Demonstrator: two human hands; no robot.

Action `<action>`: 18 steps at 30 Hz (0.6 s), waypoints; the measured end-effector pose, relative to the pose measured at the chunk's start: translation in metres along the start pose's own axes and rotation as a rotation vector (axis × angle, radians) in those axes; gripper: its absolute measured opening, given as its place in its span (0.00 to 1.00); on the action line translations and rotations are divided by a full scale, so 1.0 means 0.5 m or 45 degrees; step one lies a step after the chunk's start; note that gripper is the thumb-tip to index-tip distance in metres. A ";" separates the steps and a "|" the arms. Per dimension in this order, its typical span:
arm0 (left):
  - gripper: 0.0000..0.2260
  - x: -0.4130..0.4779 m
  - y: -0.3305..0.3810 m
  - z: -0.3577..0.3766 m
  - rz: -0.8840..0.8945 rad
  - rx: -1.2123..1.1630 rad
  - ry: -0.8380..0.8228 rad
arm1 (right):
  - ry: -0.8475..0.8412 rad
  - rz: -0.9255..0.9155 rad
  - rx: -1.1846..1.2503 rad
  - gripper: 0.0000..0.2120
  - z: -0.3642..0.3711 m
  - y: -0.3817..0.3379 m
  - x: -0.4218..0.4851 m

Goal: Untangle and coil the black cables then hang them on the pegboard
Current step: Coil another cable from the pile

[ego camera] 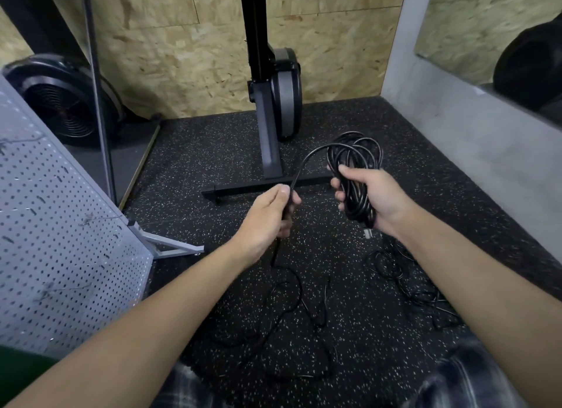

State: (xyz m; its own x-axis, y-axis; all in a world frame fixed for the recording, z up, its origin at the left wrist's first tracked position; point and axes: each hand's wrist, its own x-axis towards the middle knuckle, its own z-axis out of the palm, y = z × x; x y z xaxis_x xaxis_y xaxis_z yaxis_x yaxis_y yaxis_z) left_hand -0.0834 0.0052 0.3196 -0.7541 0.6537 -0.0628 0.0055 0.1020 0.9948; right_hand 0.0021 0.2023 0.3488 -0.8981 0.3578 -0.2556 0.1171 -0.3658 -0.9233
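at the left edge of the frame a grey pegboard (pixel 64 225) leans on its stand, with a few hooks on its face. behind it, upper left, sits a black round fan housing (pixel 60 103). the floor (pixel 194 152) is black rubber with pale speckles.

just left of centre the left hand (pixel 267 216) is curled around a single strand (pixel 305 162) of black cable, thumb on top. the strand arcs up and to the right from the fist into the coil, and below the fist it drops to the floor. low in the centre, loose cable (pixel 292 298) lies in untidy loops between the forearms.

at top centre a black upright machine (pixel 273 103) stands on a crossbar foot behind the hands.

right of centre the right hand (pixel 377 197) grips a coil (pixel 355 201) of several black loops, fingers wrapped round the bundle, the loops rising above the fist. a plug end (pixel 368 232) hangs just under the hand. lower right, another tangle (pixel 407 280) lies on the floor. a grey concrete wall (pixel 456 128) runs along the right edge.
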 end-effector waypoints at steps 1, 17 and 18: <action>0.17 -0.002 0.003 0.006 0.058 0.078 0.028 | 0.027 -0.019 -0.005 0.16 0.006 0.005 -0.001; 0.22 -0.016 0.018 0.041 0.131 0.569 -0.300 | 0.107 0.003 0.051 0.26 0.056 0.036 -0.029; 0.24 -0.016 0.013 0.038 0.075 0.520 -0.330 | 0.139 -0.001 0.060 0.31 0.058 0.039 -0.025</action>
State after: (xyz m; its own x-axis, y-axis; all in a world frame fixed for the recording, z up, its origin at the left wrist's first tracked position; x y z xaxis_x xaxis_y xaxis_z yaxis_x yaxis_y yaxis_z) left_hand -0.0649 0.0146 0.3252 -0.5566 0.8272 -0.0769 0.3398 0.3112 0.8875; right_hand 0.0034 0.1659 0.3422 -0.8463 0.4488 -0.2870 0.0940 -0.4045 -0.9097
